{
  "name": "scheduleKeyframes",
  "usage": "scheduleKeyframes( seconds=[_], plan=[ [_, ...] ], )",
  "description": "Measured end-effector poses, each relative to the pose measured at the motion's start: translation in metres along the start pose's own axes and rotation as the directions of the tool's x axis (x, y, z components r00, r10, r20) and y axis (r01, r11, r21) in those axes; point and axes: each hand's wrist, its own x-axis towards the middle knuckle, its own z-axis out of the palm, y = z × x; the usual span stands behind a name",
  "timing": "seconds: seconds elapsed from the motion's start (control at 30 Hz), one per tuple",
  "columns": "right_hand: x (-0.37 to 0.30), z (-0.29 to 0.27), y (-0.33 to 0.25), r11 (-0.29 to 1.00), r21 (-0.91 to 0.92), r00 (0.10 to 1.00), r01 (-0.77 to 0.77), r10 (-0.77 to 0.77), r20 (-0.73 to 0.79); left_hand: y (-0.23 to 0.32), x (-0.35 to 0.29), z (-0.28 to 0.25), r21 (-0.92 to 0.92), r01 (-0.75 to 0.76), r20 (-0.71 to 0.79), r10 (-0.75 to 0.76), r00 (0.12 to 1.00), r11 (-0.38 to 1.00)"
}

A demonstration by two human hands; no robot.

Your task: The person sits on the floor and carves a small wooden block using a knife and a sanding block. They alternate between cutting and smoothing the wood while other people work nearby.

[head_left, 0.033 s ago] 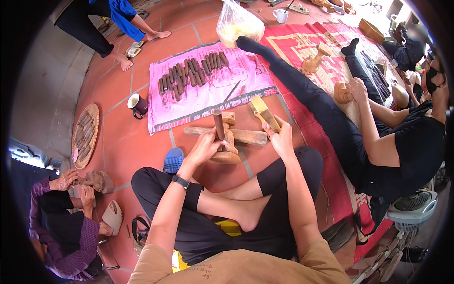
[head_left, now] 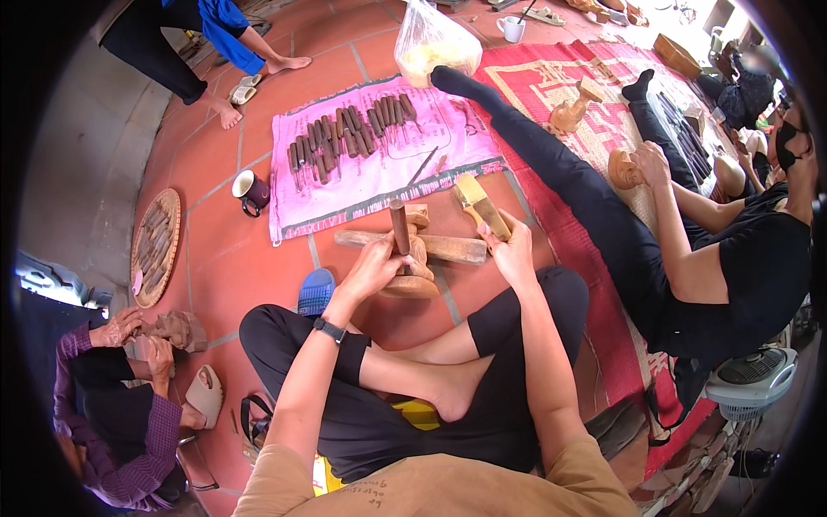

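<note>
Left hand [head_left: 376,265] fingers are closing around the upright chisel [head_left: 400,226], standing on the wooden carving [head_left: 413,277]. Right hand [head_left: 510,250] fingers are gripping the wooden mallet [head_left: 481,205], raised beside it.

Head view: worn on head, faces steeply down, close over lap and terracotta floor [head_left: 224,250].
Lens: fisheye, edges bend.

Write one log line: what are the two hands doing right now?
left hand: grips chisel upright on wood carving | right hand: holds wooden mallet raised | pink cloth: spare chisels
</note>
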Motion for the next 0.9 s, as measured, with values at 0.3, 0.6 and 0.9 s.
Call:
scheduleKeyframes(
  seconds=[0.3,0.6,0.9],
  plan=[
    [0.009,-0.001,-0.006,0.999,-0.048,1.0,0.006,-0.005,0.008,0.002,-0.005,0.001,-0.019,-0.029,-0.013,0.029,1.0,0.999],
    [0.013,-0.012,-0.025,0.784,-0.567,0.966,0.253,-0.239,0.101,0.027,0.0,0.001,0.186,-0.224,0.095,0.21,0.973,0.957],
    [0.016,-0.009,-0.011,0.782,-0.571,0.966,0.25,-0.245,0.087,0.004,0.004,0.009,0.005,-0.103,-0.003,0.103,0.995,0.995]
  ],
)
